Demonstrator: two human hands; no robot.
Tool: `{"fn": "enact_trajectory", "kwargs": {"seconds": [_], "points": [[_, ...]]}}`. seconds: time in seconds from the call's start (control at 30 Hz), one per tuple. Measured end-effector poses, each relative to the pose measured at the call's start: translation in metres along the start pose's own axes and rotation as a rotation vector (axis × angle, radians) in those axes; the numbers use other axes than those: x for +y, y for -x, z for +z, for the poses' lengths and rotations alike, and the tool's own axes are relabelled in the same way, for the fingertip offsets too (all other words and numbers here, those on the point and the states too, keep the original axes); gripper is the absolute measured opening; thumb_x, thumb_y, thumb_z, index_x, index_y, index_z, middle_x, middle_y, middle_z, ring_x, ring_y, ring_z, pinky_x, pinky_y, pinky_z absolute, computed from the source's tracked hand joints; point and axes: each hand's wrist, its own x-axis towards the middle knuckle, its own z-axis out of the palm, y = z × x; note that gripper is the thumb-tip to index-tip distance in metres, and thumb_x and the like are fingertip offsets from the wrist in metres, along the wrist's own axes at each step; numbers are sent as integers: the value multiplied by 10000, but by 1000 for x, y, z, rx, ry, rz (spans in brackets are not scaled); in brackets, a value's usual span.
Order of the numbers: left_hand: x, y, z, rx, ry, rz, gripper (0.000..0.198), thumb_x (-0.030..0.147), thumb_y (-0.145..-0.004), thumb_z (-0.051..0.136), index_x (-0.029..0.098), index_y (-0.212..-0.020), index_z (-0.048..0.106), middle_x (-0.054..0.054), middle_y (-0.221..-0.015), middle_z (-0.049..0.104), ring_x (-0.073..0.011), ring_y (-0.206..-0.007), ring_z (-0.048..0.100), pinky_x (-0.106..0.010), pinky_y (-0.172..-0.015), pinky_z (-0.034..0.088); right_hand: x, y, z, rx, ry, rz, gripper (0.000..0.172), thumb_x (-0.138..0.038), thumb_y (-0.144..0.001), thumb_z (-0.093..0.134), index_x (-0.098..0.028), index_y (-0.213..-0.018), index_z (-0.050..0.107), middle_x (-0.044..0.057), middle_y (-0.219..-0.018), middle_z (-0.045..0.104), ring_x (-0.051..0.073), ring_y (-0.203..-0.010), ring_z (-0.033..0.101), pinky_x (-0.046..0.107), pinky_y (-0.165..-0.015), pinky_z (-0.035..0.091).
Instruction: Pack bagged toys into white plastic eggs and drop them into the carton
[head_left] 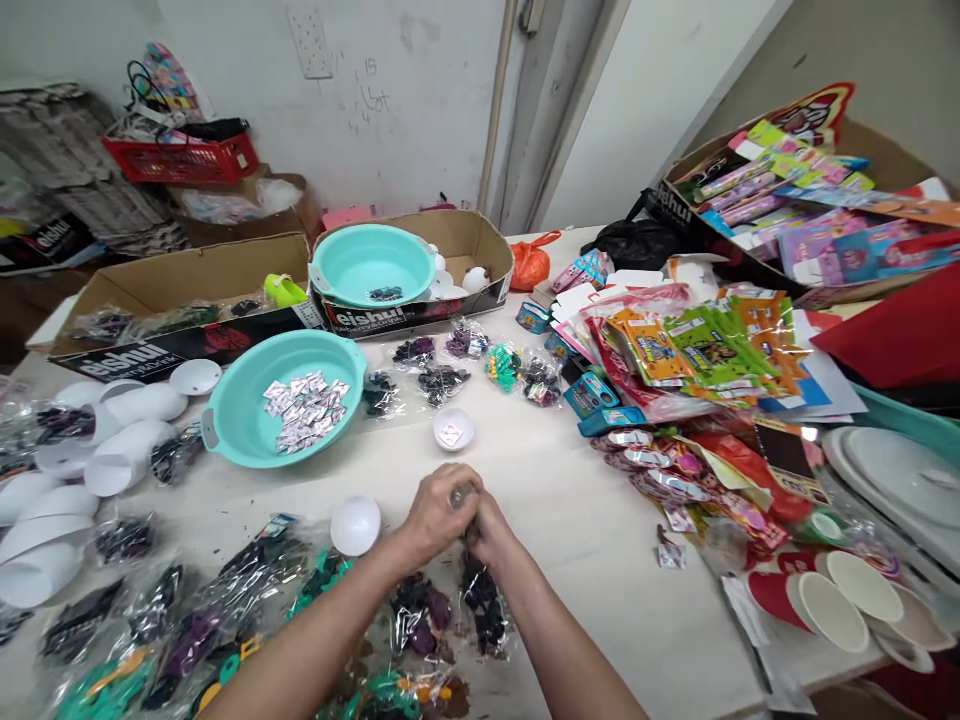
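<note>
Meeting above the white table, the left hand and right hand curl together; whether they clamp anything, I cannot tell. On their far side, a small round white plastic bowl holds a pink-and-white square packet.

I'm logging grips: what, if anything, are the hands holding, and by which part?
A shiny bit shows between the left hand and right hand, which are together; they hide the rest, so neither thing nor hold can be told.
</note>
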Motion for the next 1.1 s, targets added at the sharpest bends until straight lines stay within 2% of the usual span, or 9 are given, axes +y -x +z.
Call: {"fn": "enact_trajectory", "kwargs": {"seconds": [0.1, 0.17, 0.27, 0.43, 0.6, 0.73, 0.87, 1.0, 1.1], "points": [[-21, -38, -13, 292, -16, -54, 128, 201, -808, 528, 214, -900, 618, -6, -818, 634, -148, -743, 585, -256, -716, 462, -11, -29, -13, 83, 37, -28, 501, -583, -754, 574, -188, -1061, 612, 94, -1002, 661, 223, -853, 629, 349, -668, 546], [-39, -67, -17, 413, -86, -14, 207, 255, -826, 543, 210, -1020, 598, -21, -890, 633, -154, -780, 583, -270, -761, 459, -17, -50, -24, 123, 97, -122, 664, -472, -637, 730, -241, -1223, 519, 90, -1302, 523, 241, -1097, 546, 358, -815, 525], [-67, -97, -5, 360, -150, 72, 232, 326, -776, 622, 193, -966, 617, -43, -890, 633, -188, -849, 566, -337, -868, 435, -12, -80, -30, -12, 317, -318, 960, -246, -468, 810, -249, -1344, 416, 109, -1463, 331, 297, -1275, 396, 427, -949, 465], [-90, -94, 27, 267, -56, -18, 286, 418, -664, 723, 193, -627, 551, -2, -681, 557, -183, -762, 513, -339, -835, 430, 5, -112, -15, -157, 434, -450, 843, -185, -448, 789, -173, -1248, 524, 128, -1295, 502, 306, -1240, 436, 457, -1101, 301], [-60, -72, 14, 275, 129, -192, 305, 423, -867, 488, 178, -688, 515, 22, -578, 507, -132, -585, 510, -252, -619, 437, -7, -83, -7, -283, 416, -331, 991, -240, -358, 872, -185, -1274, 496, 99, -1238, 550, 299, -1135, 521, 450, -1023, 385], [-25, -54, -13, 196, 398, -137, 203, 301, -828, 549, 189, -997, 537, -17, -806, 640, -153, -742, 619, -285, -754, 488, -33, -39, -2, -494, 262, -184, 941, -229, -452, 864, -227, -1291, 438, 52, -1197, 590, 245, -1084, 568, 405, -964, 431], [-4, -28, -35, 260, 153, -80, 112, 274, -774, 597, 183, -835, 623, -81, -1099, 605, -221, -1073, 570, -345, -933, 434, -45, -2, 2, -399, 395, -240, 733, -208, -469, 841, -201, -1133, 532, 47, -1132, 599, 245, -1040, 576, 397, -953, 427], [21, 14, -37, 202, 65, -299, 178, 308, -714, 699, 199, -846, 649, -48, -982, 666, -218, -952, 610, -342, -865, 454, -39, 32, 9, -346, 440, -296, 654, -180, -463, 809, -205, -1052, 526, 60, -1152, 572, 246, -1001, 590, 381, -897, 467], [43, 43, -32, 293, 35, -207, 170, 275, -654, 754, 185, -699, 618, -34, -894, 677, -214, -929, 609, -325, -869, 446, -38, 61, 16, -427, 420, -321, 788, -158, -484, 788, -225, -1178, 420, 77, -1161, 574, 243, -1003, 598, 371, -875, 479]]}}
